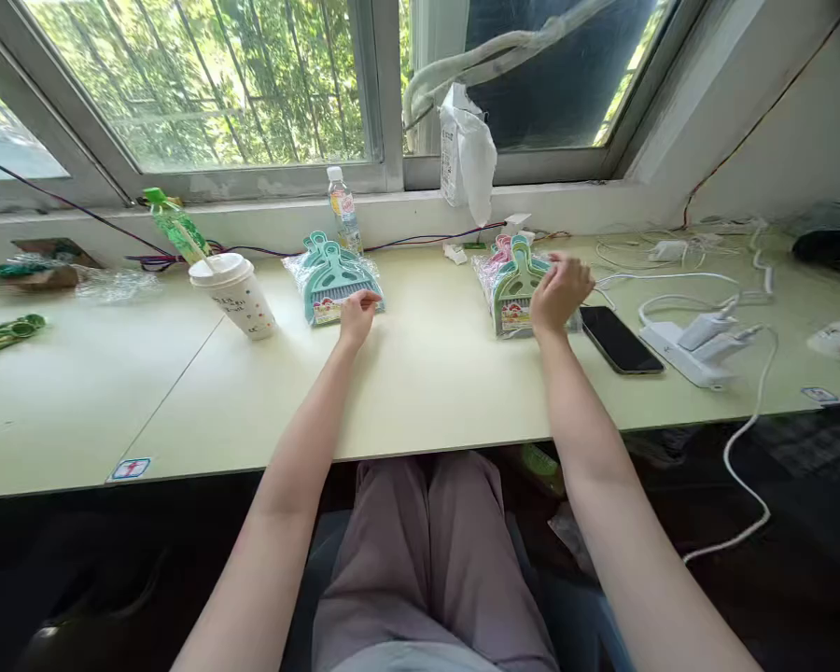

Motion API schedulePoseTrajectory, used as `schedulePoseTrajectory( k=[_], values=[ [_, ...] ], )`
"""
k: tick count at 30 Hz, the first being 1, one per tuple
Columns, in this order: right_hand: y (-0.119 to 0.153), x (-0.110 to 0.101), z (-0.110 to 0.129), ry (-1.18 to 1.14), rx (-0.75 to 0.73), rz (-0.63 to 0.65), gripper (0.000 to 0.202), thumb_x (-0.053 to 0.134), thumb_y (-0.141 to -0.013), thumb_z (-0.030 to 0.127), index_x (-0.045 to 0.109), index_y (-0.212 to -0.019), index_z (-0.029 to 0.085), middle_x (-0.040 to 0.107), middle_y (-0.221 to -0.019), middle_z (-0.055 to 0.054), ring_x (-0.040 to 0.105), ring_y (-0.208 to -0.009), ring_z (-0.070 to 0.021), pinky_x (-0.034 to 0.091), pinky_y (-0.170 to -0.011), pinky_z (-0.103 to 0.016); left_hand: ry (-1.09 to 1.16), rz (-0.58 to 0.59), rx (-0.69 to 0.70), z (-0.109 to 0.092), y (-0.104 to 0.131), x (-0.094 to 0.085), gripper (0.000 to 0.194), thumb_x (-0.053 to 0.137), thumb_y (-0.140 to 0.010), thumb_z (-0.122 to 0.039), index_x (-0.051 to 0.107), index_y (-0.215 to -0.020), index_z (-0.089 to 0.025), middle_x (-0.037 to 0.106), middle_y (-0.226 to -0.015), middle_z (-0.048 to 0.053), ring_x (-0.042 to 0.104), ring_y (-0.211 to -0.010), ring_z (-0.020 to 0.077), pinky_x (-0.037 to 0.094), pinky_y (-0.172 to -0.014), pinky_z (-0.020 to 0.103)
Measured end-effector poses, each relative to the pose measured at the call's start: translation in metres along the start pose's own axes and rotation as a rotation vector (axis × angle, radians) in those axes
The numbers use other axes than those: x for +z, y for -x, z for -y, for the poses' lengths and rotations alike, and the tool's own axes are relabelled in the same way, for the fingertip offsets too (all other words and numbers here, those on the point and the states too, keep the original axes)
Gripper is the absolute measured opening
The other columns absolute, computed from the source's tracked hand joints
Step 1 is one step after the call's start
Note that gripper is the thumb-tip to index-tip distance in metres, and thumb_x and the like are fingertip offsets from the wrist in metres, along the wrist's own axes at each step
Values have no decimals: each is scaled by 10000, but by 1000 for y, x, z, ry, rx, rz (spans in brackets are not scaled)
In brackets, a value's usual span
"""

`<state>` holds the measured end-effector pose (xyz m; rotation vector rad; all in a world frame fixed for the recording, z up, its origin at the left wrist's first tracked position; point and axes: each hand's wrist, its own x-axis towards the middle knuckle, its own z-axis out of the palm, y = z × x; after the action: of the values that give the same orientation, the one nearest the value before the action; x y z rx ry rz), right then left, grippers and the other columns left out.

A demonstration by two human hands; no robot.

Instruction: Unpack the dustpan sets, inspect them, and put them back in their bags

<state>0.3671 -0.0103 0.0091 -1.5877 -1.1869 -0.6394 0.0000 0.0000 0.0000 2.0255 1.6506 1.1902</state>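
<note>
A teal toy dustpan-and-brush set (334, 280) lies in a clear plastic bag on the desk. My left hand (358, 315) is at its lower right corner, fingers bent and pressed together; whether they pinch the bag is hidden. Further right, green dustpan-and-brush sets (516, 285), with a pink one (502, 250) behind, lie in clear bags. At their right edge my right hand (561, 289) is closed, its fingers curled and turned away, so what it holds cannot be made out.
A lidded paper cup (234, 294) with a straw and a clear bottle (345, 210) stand at the left and back. Right of my right hand lie a black phone (620, 339) and a white power strip (686, 353) with cables. A tissue pack (466, 149) hangs by the window.
</note>
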Motion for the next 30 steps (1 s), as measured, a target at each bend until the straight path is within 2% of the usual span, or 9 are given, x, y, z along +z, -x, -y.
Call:
schedulePoseTrajectory(
  k=[3,6,10,13,17,21,25,27,30],
  values=[
    [11,-5,20,-78,-163,136,351,316,-983,176,609,-1175,208,666,-1124,-114,545,-1091,-280,354,-942,-457,-185,-100,-17,0,10,-6,340,509,-803,-22,651,-1073,-171,610,-1264,142,539,-1222,271,404,-1070,387],
    [19,-9,39,-147,-311,227,335,332,-973,167,631,-1116,212,673,-1051,-97,562,-1066,-267,350,-963,-445,-414,-146,-55,2,16,-11,424,625,-766,-90,621,-1178,-193,542,-1374,156,430,-1321,353,291,-1129,501],
    [26,-13,60,-212,-484,280,330,343,-971,152,661,-1025,224,689,-960,-65,586,-1001,-240,346,-958,-408,-516,-118,-113,5,15,-13,203,570,-828,-137,691,-982,-190,643,-1190,171,505,-1213,373,285,-1083,518],
    [30,-19,75,-264,-604,354,317,370,-960,135,674,-968,223,700,-955,-60,596,-956,-226,357,-922,-383,-437,-82,-101,4,11,-11,207,514,-852,-118,701,-801,-193,695,-1018,162,579,-1094,357,310,-1036,492],
    [41,-25,99,-327,-664,519,287,405,-940,127,682,-953,200,711,-934,-75,600,-893,-226,389,-830,-350,-254,-34,-35,-9,12,-2,164,570,-821,-121,696,-745,-194,729,-920,124,642,-941,322,389,-927,434],
    [57,-20,124,-433,-329,594,274,420,-959,200,640,-1120,179,702,-1095,-101,584,-1061,-248,406,-939,-363,-13,104,122,-33,24,16,117,609,-776,-125,696,-765,-202,727,-789,46,655,-775,225,446,-798,333],
    [63,-4,129,-565,214,915,352,535,-927,313,590,-1219,125,663,-1228,-152,597,-1137,-250,427,-1004,-367,175,279,273,-58,40,32,72,611,-770,-177,681,-767,-192,702,-725,7,605,-634,149,462,-693,278],
    [59,1,124,-662,462,1053,317,579,-900,351,640,-1133,145,689,-1174,-134,634,-1086,-248,464,-973,-368,228,313,323,-66,46,35,78,600,-769,-179,675,-751,-192,701,-735,8,604,-653,142,474,-693,271],
    [52,0,113,-922,725,1208,198,597,-886,336,678,-943,164,722,-915,-70,670,-828,-195,542,-803,-333,279,289,352,-75,52,36,90,596,-772,-174,680,-752,-201,709,-762,8,627,-717,142,502,-744,275]
  ],
)
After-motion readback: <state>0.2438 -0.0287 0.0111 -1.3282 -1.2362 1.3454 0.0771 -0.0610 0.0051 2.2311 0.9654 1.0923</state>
